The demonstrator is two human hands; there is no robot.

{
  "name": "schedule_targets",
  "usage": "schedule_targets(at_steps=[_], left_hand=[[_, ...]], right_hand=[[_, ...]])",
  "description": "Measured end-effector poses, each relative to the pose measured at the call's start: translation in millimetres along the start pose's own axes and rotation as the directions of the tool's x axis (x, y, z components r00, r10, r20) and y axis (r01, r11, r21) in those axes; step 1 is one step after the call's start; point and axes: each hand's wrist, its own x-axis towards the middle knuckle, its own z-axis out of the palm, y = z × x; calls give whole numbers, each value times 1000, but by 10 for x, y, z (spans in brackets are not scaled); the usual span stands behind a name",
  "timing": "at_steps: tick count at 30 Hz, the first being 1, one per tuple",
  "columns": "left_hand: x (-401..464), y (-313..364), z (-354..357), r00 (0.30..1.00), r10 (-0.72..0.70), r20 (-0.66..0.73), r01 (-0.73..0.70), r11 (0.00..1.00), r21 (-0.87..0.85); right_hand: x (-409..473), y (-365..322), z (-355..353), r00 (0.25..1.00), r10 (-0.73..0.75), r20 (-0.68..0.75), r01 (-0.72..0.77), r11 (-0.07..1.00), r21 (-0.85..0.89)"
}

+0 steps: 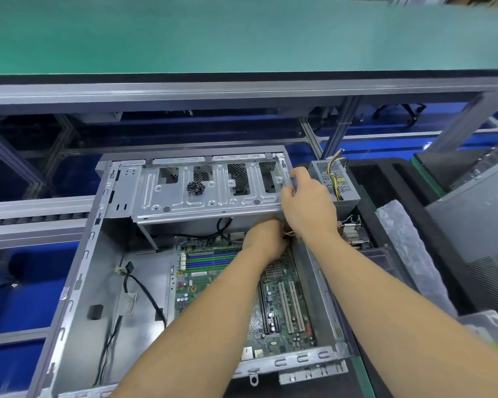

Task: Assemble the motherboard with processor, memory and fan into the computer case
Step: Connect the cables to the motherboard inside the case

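An open grey computer case (pixel 78 285) lies flat below me. The green motherboard (pixel 213 271) sits inside it, with blue and green memory slots near its far edge. My right hand (pixel 305 202) grips the right end of the silver drive cage (pixel 202 185) that spans the far part of the case. My left hand (pixel 266 238) reaches under that cage at the board's far right corner, fingers curled among yellow and orange wires; what it holds is hidden. A heatsink with fan (pixel 354 234) lies outside the case on the right.
A pile of dark screws (pixel 195 187) rests on the drive cage. A grey power supply (pixel 335 179) with yellow cables stands right of the case. Bubble wrap (pixel 406 248) and black foam trays lie to the right. A green conveyor shelf (pixel 213 38) runs overhead.
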Motion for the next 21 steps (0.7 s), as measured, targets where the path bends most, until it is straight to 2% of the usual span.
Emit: schedule_targets(at_steps=[2, 4, 8, 14, 21], left_hand=[[11, -105, 8, 1000, -12, 29, 15, 997, -79], [-10, -165, 35, 998, -23, 57, 26, 998, -64], [-22, -116, 100, 1000, -21, -13, 21, 998, 62], [-72, -73, 108, 997, -21, -79, 25, 998, 55], [-55, -80, 129, 996, -42, -84, 42, 999, -4]], right_hand=[[1, -7, -1, 1000, 2, 4, -2, 1000, -1], [6, -9, 4, 1000, 9, 7, -9, 1000, -5], [7, -5, 10, 1000, 9, 5, -9, 1000, -10], [10, -11, 2, 1000, 16, 12, -16, 1000, -12], [1, -19, 0, 1000, 14, 11, -14, 1000, -10]])
